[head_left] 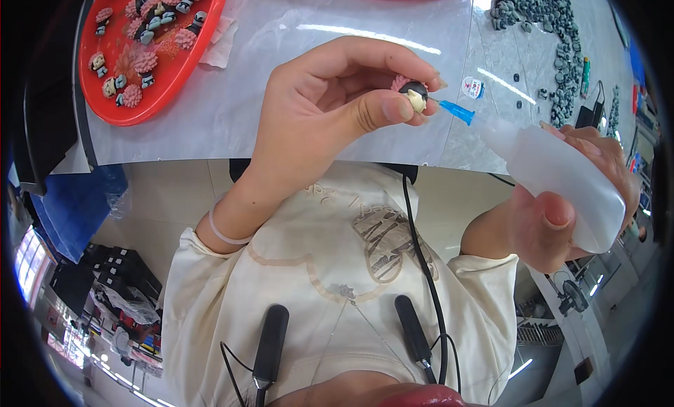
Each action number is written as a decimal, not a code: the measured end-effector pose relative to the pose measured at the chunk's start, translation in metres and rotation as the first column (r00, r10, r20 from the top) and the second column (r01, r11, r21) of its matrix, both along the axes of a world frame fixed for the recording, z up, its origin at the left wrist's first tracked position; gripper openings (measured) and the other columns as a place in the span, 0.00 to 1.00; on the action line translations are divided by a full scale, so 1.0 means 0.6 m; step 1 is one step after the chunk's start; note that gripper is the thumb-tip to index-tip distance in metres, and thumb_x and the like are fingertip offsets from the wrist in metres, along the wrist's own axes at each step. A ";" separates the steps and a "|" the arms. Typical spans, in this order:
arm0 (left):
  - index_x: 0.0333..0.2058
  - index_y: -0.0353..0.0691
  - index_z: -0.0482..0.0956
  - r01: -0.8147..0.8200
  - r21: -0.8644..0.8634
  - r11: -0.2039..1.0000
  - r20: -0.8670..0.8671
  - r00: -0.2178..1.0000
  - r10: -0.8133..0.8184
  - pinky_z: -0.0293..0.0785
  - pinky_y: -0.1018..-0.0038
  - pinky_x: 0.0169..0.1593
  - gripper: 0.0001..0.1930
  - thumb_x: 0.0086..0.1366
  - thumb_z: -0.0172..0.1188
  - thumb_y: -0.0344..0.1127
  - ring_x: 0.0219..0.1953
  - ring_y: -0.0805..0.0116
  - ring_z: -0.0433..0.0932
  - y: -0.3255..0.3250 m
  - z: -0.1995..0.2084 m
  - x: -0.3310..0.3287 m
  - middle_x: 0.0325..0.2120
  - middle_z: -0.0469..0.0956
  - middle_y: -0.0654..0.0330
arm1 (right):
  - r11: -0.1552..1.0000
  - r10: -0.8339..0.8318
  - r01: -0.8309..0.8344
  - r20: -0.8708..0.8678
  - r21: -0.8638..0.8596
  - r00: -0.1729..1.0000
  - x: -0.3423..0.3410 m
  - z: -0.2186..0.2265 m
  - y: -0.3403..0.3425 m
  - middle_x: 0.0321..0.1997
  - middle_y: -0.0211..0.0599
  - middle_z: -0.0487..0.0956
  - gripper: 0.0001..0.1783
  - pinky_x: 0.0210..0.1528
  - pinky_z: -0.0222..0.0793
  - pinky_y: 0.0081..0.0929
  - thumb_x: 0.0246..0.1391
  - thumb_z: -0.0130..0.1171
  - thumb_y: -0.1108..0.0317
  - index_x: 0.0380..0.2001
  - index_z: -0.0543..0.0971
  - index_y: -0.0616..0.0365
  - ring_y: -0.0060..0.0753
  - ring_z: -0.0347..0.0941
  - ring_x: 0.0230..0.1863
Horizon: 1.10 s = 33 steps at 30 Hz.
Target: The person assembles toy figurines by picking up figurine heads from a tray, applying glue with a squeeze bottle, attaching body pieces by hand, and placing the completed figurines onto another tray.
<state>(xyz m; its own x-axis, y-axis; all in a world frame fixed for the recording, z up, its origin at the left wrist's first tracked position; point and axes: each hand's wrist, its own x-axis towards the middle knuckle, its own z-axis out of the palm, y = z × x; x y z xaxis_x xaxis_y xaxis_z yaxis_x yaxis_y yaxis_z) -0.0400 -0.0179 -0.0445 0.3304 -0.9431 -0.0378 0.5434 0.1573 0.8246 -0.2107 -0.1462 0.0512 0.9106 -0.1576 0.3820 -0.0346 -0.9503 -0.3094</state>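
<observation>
Between the thumb and fingers of my left hand (330,98) is a small figurine head (415,95), black and cream with a pink flower-like piece behind it. My right hand (554,224) is wrapped round a translucent white squeeze bottle (562,175), its thumb pressed along the side. The bottle tilts to the left and ends in a blue dispensing tip (456,112) with a thin needle. That needle points at the figurine head, very close to it; whether it touches I cannot tell. My left fingertips partly hide the head.
A red round tray (168,91) with several finished-looking small figurines stands at the far left, beside a white tissue (221,42). Many dark grey small pieces (540,14) lie at the far right. A green pen-like stick (585,77) and a round sticker (472,88) are nearby on the grey table (316,7).
</observation>
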 end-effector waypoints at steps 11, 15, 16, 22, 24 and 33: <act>0.38 0.32 0.71 0.008 -0.030 1.000 -0.027 1.000 -0.009 0.75 0.77 0.36 0.19 0.55 0.61 0.40 0.34 0.65 0.78 -0.006 -0.001 0.000 0.35 0.75 0.51 | 0.512 -0.544 0.096 0.235 0.854 0.806 -0.013 -0.073 -0.004 0.35 0.48 0.73 0.22 0.35 0.69 0.30 0.43 0.59 0.65 0.39 0.68 0.70 0.38 0.71 0.33; 0.38 0.32 0.71 0.011 -0.011 1.000 -0.025 1.000 -0.011 0.75 0.77 0.36 0.19 0.55 0.61 0.41 0.34 0.65 0.77 -0.006 0.002 0.001 0.36 0.74 0.51 | 0.452 -0.598 0.199 0.130 0.870 0.791 0.022 -0.100 -0.001 0.40 0.46 0.74 0.21 0.43 0.67 0.29 0.41 0.60 0.78 0.42 0.68 0.70 0.34 0.72 0.40; 0.38 0.32 0.71 0.005 0.010 1.000 -0.025 1.000 -0.004 0.75 0.77 0.36 0.19 0.55 0.61 0.41 0.34 0.65 0.77 -0.003 0.001 0.001 0.36 0.74 0.51 | 0.460 -0.594 0.193 0.139 0.867 0.792 0.031 -0.112 -0.004 0.40 0.46 0.74 0.21 0.43 0.67 0.29 0.41 0.60 0.78 0.42 0.68 0.70 0.34 0.72 0.40; 0.38 0.32 0.71 0.010 0.037 0.999 -0.044 0.999 -0.008 0.74 0.77 0.36 0.19 0.54 0.62 0.40 0.34 0.65 0.77 0.001 0.003 0.004 0.36 0.74 0.51 | 0.700 -0.482 0.285 0.139 0.655 0.865 0.055 -0.124 -0.011 0.37 0.33 0.78 0.19 0.42 0.67 0.21 0.35 0.57 0.83 0.37 0.75 0.62 0.26 0.72 0.37; 0.38 0.32 0.71 0.015 0.024 1.000 -0.054 0.998 -0.014 0.74 0.77 0.36 0.19 0.54 0.62 0.40 0.34 0.65 0.77 -0.001 0.002 0.003 0.36 0.74 0.51 | 0.767 -0.436 0.311 0.099 0.562 0.895 0.043 -0.110 -0.035 0.37 0.34 0.77 0.19 0.43 0.68 0.22 0.36 0.55 0.84 0.37 0.75 0.62 0.27 0.73 0.37; 0.38 0.32 0.71 0.038 0.006 0.999 -0.042 0.998 -0.038 0.74 0.77 0.37 0.18 0.55 0.62 0.39 0.35 0.66 0.77 -0.001 0.001 0.005 0.36 0.74 0.52 | 0.844 -0.508 0.500 -0.009 0.195 0.861 0.037 -0.126 -0.109 0.34 0.37 0.77 0.13 0.35 0.67 0.20 0.42 0.53 0.82 0.34 0.77 0.60 0.27 0.73 0.30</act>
<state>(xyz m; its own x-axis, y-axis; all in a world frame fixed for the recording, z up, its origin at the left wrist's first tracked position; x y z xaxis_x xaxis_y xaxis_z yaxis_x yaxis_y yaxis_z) -0.0371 -0.0184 -0.0440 0.2925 -0.9545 -0.0574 0.5833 0.1305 0.8017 -0.1884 -0.2114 -0.0245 0.6708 -0.6614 0.3355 -0.4765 -0.7310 -0.4885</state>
